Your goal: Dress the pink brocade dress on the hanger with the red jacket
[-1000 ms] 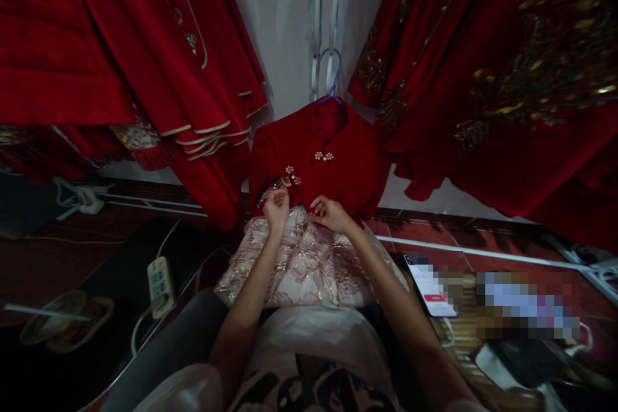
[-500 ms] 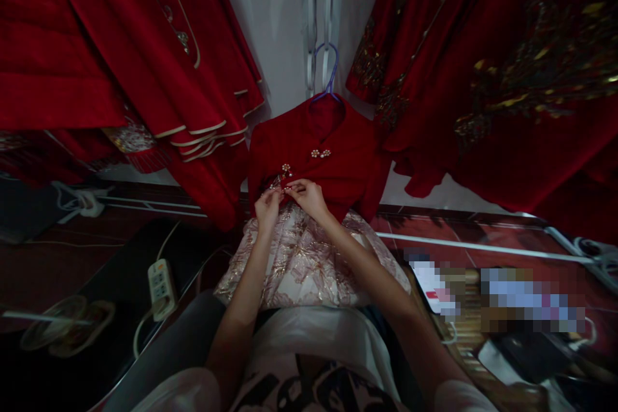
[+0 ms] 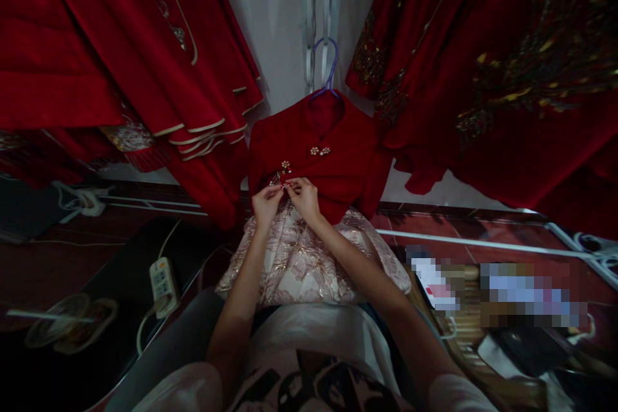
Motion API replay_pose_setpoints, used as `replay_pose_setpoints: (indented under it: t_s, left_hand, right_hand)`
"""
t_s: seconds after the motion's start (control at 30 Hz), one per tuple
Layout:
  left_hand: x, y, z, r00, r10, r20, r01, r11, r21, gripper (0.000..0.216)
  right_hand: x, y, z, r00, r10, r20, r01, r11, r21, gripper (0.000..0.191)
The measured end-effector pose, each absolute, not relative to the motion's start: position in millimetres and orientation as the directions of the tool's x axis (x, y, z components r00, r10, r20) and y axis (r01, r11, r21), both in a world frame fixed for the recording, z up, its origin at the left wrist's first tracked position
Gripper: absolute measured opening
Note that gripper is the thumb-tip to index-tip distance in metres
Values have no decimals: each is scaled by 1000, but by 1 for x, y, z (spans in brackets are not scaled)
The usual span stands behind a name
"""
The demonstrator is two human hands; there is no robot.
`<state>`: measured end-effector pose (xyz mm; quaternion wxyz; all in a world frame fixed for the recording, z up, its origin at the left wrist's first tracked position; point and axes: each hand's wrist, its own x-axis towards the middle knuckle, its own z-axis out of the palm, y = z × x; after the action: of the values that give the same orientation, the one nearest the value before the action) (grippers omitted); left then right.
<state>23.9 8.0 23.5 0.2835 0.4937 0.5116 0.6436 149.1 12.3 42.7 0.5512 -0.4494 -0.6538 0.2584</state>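
A short red jacket (image 3: 342, 170) hangs on a blue hanger (image 3: 331, 64) over a pale pink skirt with gold patterning (image 3: 299, 257). Pearl flower ornaments (image 3: 320, 151) sit below its collar, and another flower ornament (image 3: 286, 166) lies lower on the left side of its front. My left hand (image 3: 267, 205) is closed, thumb and fingers pinching the jacket's lower front. Close against it, my right hand (image 3: 304, 198) pinches the same spot, just under the lower ornament. The fingertips nearly meet and hide most of the small detail between them.
Red garments (image 3: 193, 77) hang at left, and red ones with gold embroidery (image 3: 521, 96) at right. A power strip (image 3: 163, 286) and clear plastic containers (image 3: 60, 325) rest on a black surface at left. A phone (image 3: 434, 286) lies on a slatted wooden surface at right.
My hands stay together at the jacket's lower front. The left hand has tilted slightly and its fingers have shifted up; the right fingers have drawn a little closer in.
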Motion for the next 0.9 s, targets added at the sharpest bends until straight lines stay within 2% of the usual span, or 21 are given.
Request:
replay_pose_setpoints:
  t_s: [0.17, 0.27, 0.4, 0.57, 0.73, 0.9]
  left_hand:
    - [19, 5, 31, -261, 876, 406, 266, -339, 902, 16]
    - [20, 4, 31, -226, 893, 389, 271, -326, 906, 18]
    - [24, 2, 22, -313, 887, 340, 198, -290, 936, 29]
    - [27, -2, 17, -371, 854, 366, 175, -323, 930, 23]
    - [29, -4, 24, -242, 880, 408, 212, -362, 908, 25]
    - [28, -1, 20, -237, 877, 417, 299, -342, 891, 24]
  right_hand:
    - [150, 16, 41, 1, 881, 474, 330, 447, -832, 17]
    - [152, 14, 42, -37, 873, 486, 345, 468, -814, 16]
    - [156, 3, 46, 3, 854, 520, 399, 475, -784, 16]
    - [162, -11, 51, 104, 841, 532, 450, 437, -779, 18]
    - [161, -7, 45, 47, 861, 506, 436, 438, -786, 20]
    - [159, 1, 35, -9, 879, 476, 375, 445, -814, 17]
